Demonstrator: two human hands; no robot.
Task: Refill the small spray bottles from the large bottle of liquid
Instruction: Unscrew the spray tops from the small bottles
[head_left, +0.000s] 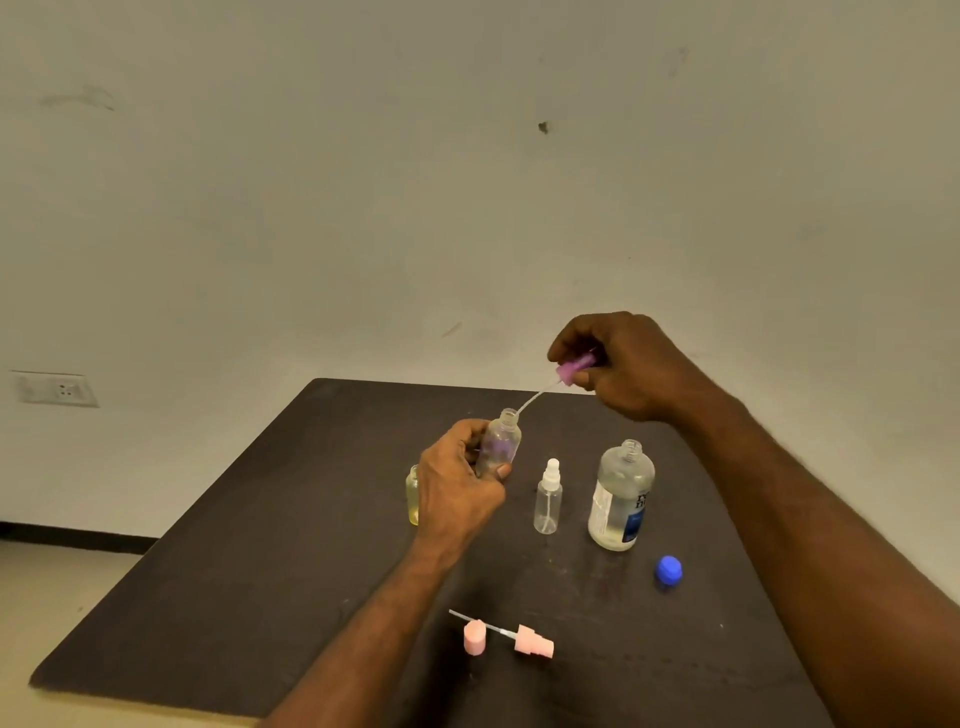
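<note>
the left hand (457, 488) wraps its fingers round a small clear bottle (500, 441), held above the worktop (260, 545) and tilted, mouth up and to the right, probably to steady its neck. the right hand (623, 364) pinches a purple spray top (575, 368), its thin tube (535, 399) slanting down-left, the tip at the mouth. the large bottle (621, 499) stands upright and uncapped nearby, its blue cap (668, 569) beside it.

The worktop (260, 545) is dark, matt and faintly speckled. The large bottle (621, 496) is clear glossy plastic with a paper-like label. The small spray bottle (547, 501) is clear smooth plastic. The blue cap (668, 570) and pink pump head (534, 642) look like smooth matt plastic.
</note>
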